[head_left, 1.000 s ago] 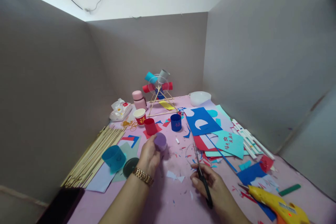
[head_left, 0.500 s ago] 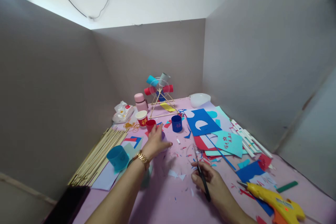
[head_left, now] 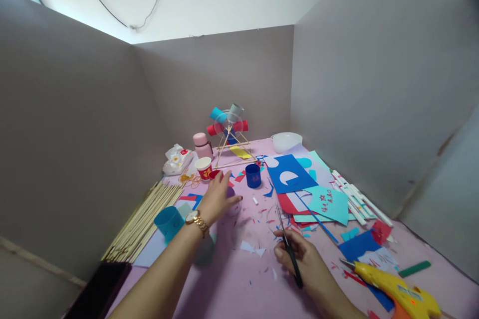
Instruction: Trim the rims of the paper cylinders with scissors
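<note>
My left hand (head_left: pixel 218 198), with a gold watch on the wrist, reaches forward over the pink table (head_left: pixel 239 289). Its fingers lie spread over a small purple paper cup (head_left: pixel 231 193), right behind a red cup (head_left: pixel 214 174) that it partly hides. My right hand (head_left: pixel 299 256) rests low on the table, closed around a pair of black scissors (head_left: pixel 287 244) whose blades point away from me. A blue cup (head_left: pixel 253 175) stands just right of the left hand.
A turquoise cup (head_left: pixel 168 222) and a bundle of bamboo sticks (head_left: pixel 142 219) lie at left. Coloured paper sheets (head_left: pixel 299 179) and white sticks (head_left: pixel 355 199) cover the right. A yellow glue gun (head_left: pixel 396 291) lies near right. A cup-and-stick wheel model (head_left: pixel 228 132), pink bottle (head_left: pixel 202 144) and white bowl (head_left: pixel 286 140) stand at the back.
My left hand carried the purple cup forward, set it down near the red cup, and its fingers spread over it. The right hand with the scissors stayed put.
</note>
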A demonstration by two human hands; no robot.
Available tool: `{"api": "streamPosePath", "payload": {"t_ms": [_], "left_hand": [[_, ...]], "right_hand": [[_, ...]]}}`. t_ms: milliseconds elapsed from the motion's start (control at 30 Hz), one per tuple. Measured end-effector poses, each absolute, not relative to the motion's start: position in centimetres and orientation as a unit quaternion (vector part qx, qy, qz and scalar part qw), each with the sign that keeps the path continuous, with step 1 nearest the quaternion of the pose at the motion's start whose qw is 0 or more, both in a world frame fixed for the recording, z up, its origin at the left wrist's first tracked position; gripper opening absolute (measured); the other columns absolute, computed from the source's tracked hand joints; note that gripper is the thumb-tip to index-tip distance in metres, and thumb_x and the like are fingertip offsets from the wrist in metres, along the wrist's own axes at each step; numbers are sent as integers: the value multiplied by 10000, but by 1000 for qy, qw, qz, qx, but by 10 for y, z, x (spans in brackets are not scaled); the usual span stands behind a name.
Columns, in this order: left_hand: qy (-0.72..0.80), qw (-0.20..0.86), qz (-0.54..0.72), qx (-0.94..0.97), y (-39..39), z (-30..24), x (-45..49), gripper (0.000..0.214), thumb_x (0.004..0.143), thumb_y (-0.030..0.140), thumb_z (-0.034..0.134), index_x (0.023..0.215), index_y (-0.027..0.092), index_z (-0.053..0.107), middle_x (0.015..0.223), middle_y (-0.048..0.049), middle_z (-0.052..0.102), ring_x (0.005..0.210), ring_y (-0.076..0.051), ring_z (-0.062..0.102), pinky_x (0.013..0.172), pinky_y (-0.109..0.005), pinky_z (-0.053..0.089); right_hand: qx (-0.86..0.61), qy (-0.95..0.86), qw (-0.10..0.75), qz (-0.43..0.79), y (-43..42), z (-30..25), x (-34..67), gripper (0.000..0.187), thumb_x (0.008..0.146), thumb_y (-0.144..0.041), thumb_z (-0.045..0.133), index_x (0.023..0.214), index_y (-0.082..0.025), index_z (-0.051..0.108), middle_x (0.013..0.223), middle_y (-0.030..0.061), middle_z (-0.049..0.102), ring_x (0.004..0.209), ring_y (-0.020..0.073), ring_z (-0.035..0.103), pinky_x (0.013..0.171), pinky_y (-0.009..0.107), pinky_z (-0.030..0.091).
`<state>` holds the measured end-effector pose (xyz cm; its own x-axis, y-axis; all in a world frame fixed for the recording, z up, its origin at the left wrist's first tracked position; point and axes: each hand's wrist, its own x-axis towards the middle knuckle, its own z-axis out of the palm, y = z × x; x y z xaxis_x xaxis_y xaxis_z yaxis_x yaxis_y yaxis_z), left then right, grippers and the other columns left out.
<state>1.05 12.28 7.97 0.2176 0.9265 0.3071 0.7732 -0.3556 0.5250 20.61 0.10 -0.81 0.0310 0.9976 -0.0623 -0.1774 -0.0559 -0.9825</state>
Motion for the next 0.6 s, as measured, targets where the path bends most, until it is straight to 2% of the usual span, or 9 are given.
{"api": "streamPosePath", "payload": {"t_ms": [100, 200, 367, 500, 600], "left_hand": [[557, 127, 288, 768, 105, 102, -10, 355, 841, 331, 605, 1175, 213, 574, 1331, -94, 557, 1236, -287, 482, 1031, -550, 343], [579, 136, 257, 762, 76, 116, -34, 210, 841, 352, 578, 971, 209, 661, 1043, -74, 708, 990, -256, 627, 900, -450, 444], [596, 112, 220, 764, 35, 94, -59, 182, 673, 352, 724, 803, 236, 674, 873, -94, 697, 871, -328, 599, 773, -428, 435], [577, 85, 243, 775, 27, 69, -66, 39, 694, 236, 676, 659, 225, 660, 1082, -177, 675, 1037, -398, 528, 869, -517, 372], [566, 88, 296, 764, 23, 63, -70, 144, 752, 253, 630, 609, 232, 632, 1152, -178, 667, 1116, -395, 513, 936, -551, 342]], "right_hand": [[-479, -428, 536, 548, 0, -6, 207, 403, 623, -373, 739, 936, -160, 601, 655, -34, 534, 557, 140, 476, 517, 264, 340], [-480, -428, 532, 551, -1, -6, 208, 395, 618, -363, 749, 924, -159, 608, 632, -41, 533, 529, 130, 457, 512, 264, 335], [-484, -436, 528, 545, 0, -10, 205, 399, 612, -369, 768, 915, -154, 625, 624, -36, 550, 535, 137, 469, 517, 268, 339], [-489, -438, 532, 534, -2, -15, 203, 434, 618, -429, 774, 923, -168, 611, 641, -35, 546, 542, 146, 492, 516, 270, 358], [-478, -443, 540, 533, -6, -17, 200, 445, 634, -460, 775, 939, -176, 619, 617, -39, 551, 535, 148, 500, 510, 265, 360]]}}
